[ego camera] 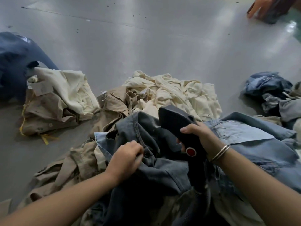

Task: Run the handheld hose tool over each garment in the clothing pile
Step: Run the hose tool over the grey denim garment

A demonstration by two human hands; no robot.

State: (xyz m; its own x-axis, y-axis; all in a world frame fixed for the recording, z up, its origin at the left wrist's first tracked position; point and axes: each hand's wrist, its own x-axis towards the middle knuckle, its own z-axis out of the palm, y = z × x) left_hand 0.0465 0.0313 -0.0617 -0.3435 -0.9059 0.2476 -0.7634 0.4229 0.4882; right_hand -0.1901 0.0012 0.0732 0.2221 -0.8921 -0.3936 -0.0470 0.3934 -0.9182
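Head view, looking down over a grey floor (146, 46) strewn with clothing. Nearest, the left hand (125, 158) is curled, its fingers pinching a seam of a dark grey denim garment (151, 170) that lies bunched at the near centre of the clothing pile. Just right of it, the right hand (199, 137), with two thin bangles (219, 153) at the wrist, grips the handle of the black handheld hose tool (177, 126); a red round button (190, 151) shows on the handle below the fingers, and the tool's broad head points far and left, sitting over the dark denim. Whether the head touches the cloth cannot be told. A light blue denim garment (254, 142) spreads to the right under that forearm. Tan garments (78, 162) lie at near left. Farther out, cream garments (175, 92) are heaped at centre, with a tan and cream bundle (55, 101) to the left. A dark blue heap (14, 62) sits at far left; blue denim pieces (270, 88) lie at right. At the far right corner, another person's hand (259, 5) rests near the floor.
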